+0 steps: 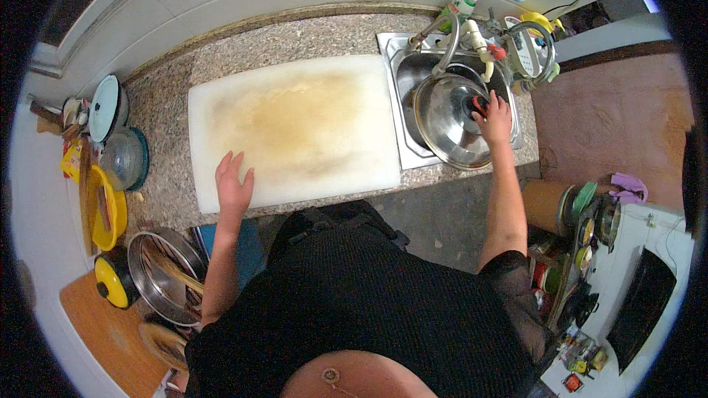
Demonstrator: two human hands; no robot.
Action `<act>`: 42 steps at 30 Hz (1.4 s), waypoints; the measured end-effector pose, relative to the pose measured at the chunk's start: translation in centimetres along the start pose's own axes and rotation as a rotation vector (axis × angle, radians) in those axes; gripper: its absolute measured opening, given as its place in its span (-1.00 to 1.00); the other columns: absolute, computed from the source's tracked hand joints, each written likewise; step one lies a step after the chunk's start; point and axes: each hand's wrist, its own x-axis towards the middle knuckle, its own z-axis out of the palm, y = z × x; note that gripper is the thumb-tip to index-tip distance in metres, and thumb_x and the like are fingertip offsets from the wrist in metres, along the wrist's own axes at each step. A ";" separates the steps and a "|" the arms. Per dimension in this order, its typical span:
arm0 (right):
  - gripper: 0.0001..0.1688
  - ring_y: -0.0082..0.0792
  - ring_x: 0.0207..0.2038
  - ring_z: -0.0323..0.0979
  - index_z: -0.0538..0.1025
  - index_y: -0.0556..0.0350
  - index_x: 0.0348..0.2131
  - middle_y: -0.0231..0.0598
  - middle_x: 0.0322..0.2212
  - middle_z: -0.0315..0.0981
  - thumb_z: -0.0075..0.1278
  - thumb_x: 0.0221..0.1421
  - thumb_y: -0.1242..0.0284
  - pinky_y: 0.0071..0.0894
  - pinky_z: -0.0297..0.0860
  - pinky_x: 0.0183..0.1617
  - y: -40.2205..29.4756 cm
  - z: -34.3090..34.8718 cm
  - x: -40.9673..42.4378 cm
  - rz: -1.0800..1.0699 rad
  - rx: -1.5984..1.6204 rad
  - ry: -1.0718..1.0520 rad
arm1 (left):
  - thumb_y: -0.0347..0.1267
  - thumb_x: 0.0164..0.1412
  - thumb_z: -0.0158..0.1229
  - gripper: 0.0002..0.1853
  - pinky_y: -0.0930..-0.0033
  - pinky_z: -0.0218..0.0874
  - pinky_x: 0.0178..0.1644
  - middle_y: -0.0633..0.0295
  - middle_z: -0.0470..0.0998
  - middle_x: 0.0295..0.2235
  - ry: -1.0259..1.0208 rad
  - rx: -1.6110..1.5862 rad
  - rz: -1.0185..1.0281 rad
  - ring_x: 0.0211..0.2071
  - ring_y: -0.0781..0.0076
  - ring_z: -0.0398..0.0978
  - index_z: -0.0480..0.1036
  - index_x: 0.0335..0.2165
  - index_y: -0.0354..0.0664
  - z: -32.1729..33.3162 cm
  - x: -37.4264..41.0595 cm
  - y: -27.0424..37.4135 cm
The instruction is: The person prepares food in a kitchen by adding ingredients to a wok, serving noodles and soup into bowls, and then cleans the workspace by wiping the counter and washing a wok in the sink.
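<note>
A large white plastic cutting board (298,127) with a yellow-brown stain lies on the speckled stone counter. My left hand (233,179) rests at its lower left edge, fingers apart, with nothing in it. To the right, a round metal pot lid (448,121) lies tilted over the stainless steel sink (410,146) and covers part of a pan in the basin. My right hand (495,116) is at the lid's black and red knob (479,105); whether the fingers grip it or only touch it cannot be told. The curved metal faucet (452,47) reaches over the lid.
Behind the sink stand a green and white bottle (462,8) and white pipes with a red valve (496,52). At the left are an enamel basin (105,108), a glass bowl (123,159), a yellow basin (117,210) and a large steel pot (138,265).
</note>
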 end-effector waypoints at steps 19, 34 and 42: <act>-0.46 -0.18 0.22 0.21 0.22 0.30 0.20 0.01 0.17 0.26 -0.12 0.29 0.49 -0.30 0.12 0.26 -20.8 -18.4 -4.3 -0.611 0.653 -0.395 | -0.37 0.13 0.18 -0.60 0.11 0.14 0.21 0.04 0.40 0.06 0.292 -0.454 -0.170 0.12 0.04 0.30 0.46 -0.03 -0.16 -4.4 -9.1 10.1; -0.31 0.05 -0.10 0.44 0.30 0.14 0.13 0.06 -0.16 0.42 0.14 0.05 0.32 -0.06 0.39 -0.05 -72.2 -22.5 -36.0 -1.615 0.676 -0.347 | -0.55 0.14 0.04 -0.65 0.23 0.08 0.18 0.05 0.35 -0.03 1.355 -0.028 -0.728 0.05 0.14 0.30 0.40 -0.05 -0.25 -20.6 -34.5 -1.5; -0.45 0.05 -0.14 0.42 0.34 0.14 -0.05 0.04 -0.25 0.42 0.15 0.03 0.30 -0.02 0.40 -0.09 -77.1 -16.3 -41.1 -1.547 0.781 -0.413 | -0.54 0.15 0.02 -0.64 0.18 0.06 0.21 0.05 0.33 0.01 1.199 -0.181 -0.774 0.09 0.15 0.27 0.39 -0.04 -0.28 -18.3 -34.9 -1.1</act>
